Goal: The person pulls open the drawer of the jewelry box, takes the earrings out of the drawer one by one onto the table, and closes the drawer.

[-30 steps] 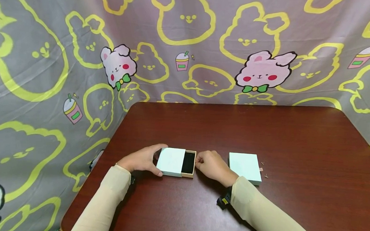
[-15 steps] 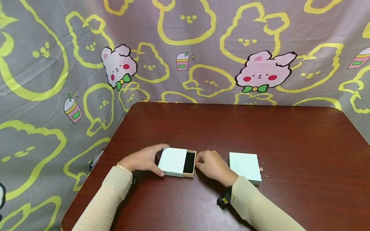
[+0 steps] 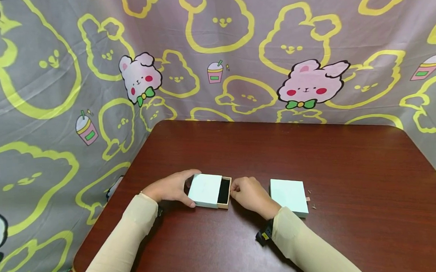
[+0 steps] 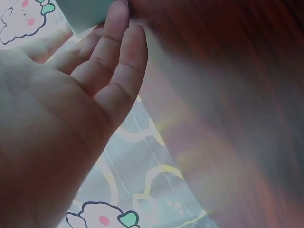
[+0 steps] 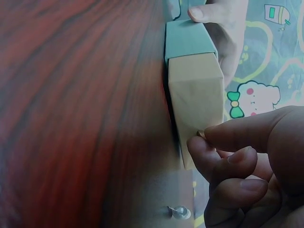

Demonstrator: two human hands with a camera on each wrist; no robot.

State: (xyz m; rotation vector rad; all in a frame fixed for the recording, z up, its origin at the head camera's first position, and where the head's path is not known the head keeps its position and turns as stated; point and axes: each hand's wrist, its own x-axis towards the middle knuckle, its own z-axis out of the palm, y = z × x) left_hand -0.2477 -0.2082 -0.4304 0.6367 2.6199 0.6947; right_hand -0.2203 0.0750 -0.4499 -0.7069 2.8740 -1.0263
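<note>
In the head view, my left hand (image 3: 174,189) grips the closed end of a pale mint drawer box, thumb on the near side and fingers at the far side. Its sleeve (image 3: 205,190) covers most of a tan drawer (image 3: 223,206) with a black lining (image 3: 224,191). The right wrist view shows my right hand (image 5: 247,161) pinching a small brown pull tab (image 5: 200,134) on the drawer's end (image 5: 195,97). A corner of the sleeve (image 4: 88,12) appears beyond my fingers in the left wrist view.
A second mint box (image 3: 288,196) lies beside my right forearm, a small pinkish tab (image 3: 308,199) at its right edge. Tiny items (image 3: 314,207) lie near it, too small to identify. Patterned cloth (image 3: 242,36) hangs behind and left of the brown table (image 3: 263,150).
My left hand has moved slightly right, sliding the sleeve further over the drawer, so less black lining shows. My right hand and the second box have stayed in place.
</note>
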